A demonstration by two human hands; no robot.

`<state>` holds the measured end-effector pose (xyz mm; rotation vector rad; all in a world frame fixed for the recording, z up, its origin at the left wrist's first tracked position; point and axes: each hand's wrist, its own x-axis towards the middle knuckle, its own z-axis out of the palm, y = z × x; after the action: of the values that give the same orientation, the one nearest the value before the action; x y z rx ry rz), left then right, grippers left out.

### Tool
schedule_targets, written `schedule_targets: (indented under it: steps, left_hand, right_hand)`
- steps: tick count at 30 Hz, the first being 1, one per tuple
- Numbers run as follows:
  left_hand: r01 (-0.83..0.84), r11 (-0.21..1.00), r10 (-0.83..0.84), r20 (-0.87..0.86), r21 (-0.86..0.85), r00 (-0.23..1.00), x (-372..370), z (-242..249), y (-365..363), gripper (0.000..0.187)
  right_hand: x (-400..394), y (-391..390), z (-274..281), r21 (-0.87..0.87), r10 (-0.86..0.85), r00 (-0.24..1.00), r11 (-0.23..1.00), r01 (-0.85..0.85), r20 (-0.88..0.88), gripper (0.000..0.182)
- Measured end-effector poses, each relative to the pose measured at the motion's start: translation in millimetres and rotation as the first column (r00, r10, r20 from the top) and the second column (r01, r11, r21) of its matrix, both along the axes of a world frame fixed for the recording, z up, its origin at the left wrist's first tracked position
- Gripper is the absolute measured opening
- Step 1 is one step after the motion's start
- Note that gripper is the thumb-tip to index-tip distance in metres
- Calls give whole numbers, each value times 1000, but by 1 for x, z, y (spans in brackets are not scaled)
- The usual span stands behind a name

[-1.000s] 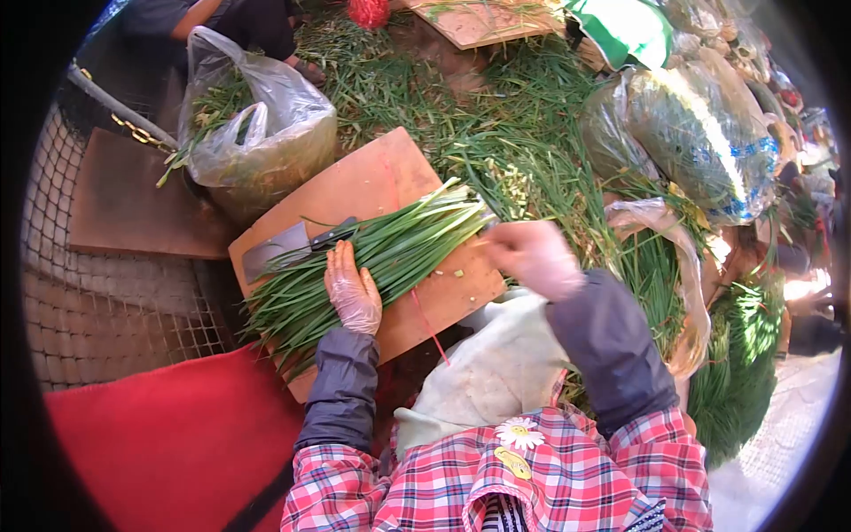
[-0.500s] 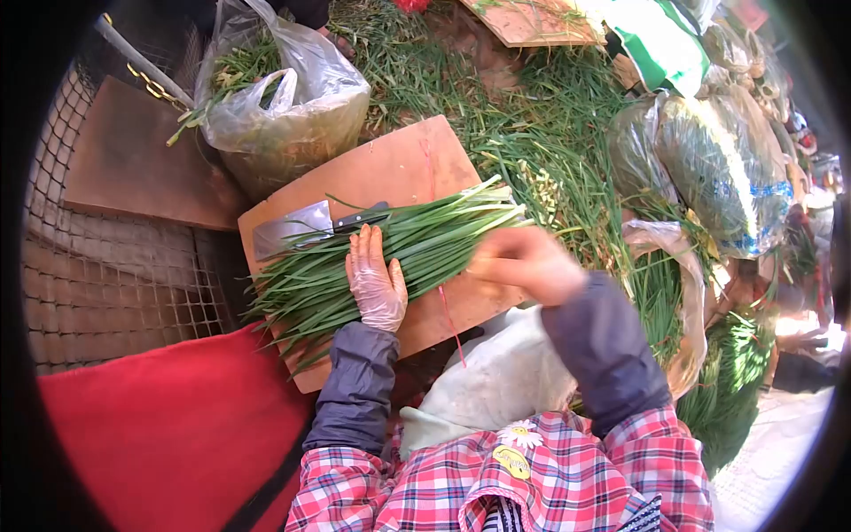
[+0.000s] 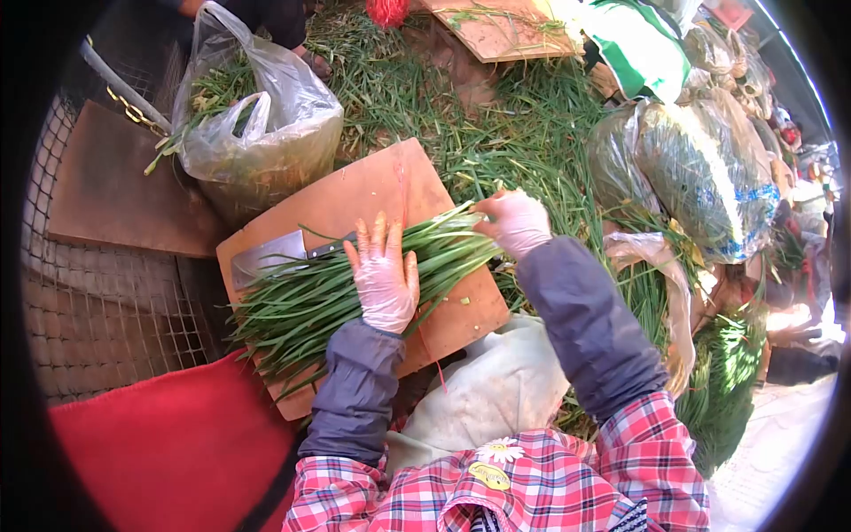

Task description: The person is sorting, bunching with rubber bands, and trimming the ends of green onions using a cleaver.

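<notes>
A thick bundle of garlic chives (image 3: 306,306) lies across a wooden board (image 3: 377,182), green leaf ends to the left and pale stem ends to the right. My left hand (image 3: 385,282), in a thin clear glove, rests flat on the middle of the bundle with fingers spread. At the pale ends, my right hand (image 3: 517,222), also gloved, has its fingers closed on some stems; the fingertips are partly hidden. Behind the bundle lies a cleaver (image 3: 270,255), its dark handle partly covered by leaves. A thin red string (image 3: 429,346) runs under the chives and hangs over the board's near edge.
Loose chive leaves and trimmings (image 3: 496,146) cover the ground beyond the board. A clear plastic bag of greens (image 3: 266,146) stands at the upper left. Large wrapped bundles (image 3: 700,173) are at the right. Red cloth (image 3: 168,434) lies at the lower left, near wire mesh (image 3: 106,310).
My right hand has moved up and left to the stem ends and closed there. My left hand has shifted slightly right along the bundle, its fingers spreading. The whole view has shifted a little.
</notes>
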<state>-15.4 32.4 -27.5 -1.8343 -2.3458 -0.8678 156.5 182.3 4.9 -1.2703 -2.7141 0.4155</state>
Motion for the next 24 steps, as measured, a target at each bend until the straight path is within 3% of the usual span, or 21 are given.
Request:
schedule_targets:
  steps: [2, 5, 8, 9, 11, 15, 16, 18, 20, 21, 22, 23, 24]
  left_hand:
    - [-5, 999, 5, 3, -33, 1000, 2, -21, 3, 46]
    - [-34, 998, 34, -15, -56, 999, 6, -32, 5, 46]
    - [-34, 996, 31, -30, -82, 999, 5, -38, 6, 52]
    - [-41, 997, 38, -38, -67, 999, 5, -40, 7, 51]
    - [-42, 996, 38, -51, -79, 998, 4, -43, 5, 50]
    - [-36, 997, 30, -77, -73, 997, 4, -44, 6, 48]
    - [-32, 997, 26, -85, -69, 996, 4, -45, 7, 47]
    - [-29, 998, 23, -101, -58, 995, 6, -42, 9, 42]
    - [-18, 998, 12, -96, -60, 995, 6, -43, 11, 42]
    - [-21, 999, 17, -120, -34, 993, 7, -41, 12, 43]
    - [-19, 1000, 16, -121, -19, 992, 8, -39, 11, 43]
    - [-16, 1000, 15, -120, -2, 993, 9, -37, 10, 44]
    - [-17, 1000, 19, -118, 22, 993, 9, -35, 12, 44]
  right_hand:
    - [-14, 4, -10, -39, 16, 985, 999, -9, 172, 22]
    - [-10, 8, -36, 55, 15, 1000, 998, -16, 19, 19]
    - [3, 10, -19, 87, -70, 997, 994, 68, 18, 19]
    - [14, 19, -13, 92, -184, 978, 980, 176, 95, 19]
    - [63, 35, -1, 162, -277, 960, 946, 281, -50, 20]
    - [182, 21, 30, 46, -504, 831, 849, 527, -235, 18]
    - [203, -1, 46, 7, -576, 778, 802, 597, -251, 19]
    - [266, -40, 39, 148, -575, 770, 766, 625, -276, 20]
    - [319, -99, 25, 38, -692, 714, 715, 698, -107, 20]
    - [329, -137, 17, -41, -656, 755, 754, 656, 4, 25]
    - [337, -172, 10, -159, -488, 765, 791, 591, 420, 29]
    - [319, -187, 19, -447, -20, 640, 698, 559, 769, 32]
    - [292, -201, 60, -582, 213, 608, 632, 512, 765, 32]
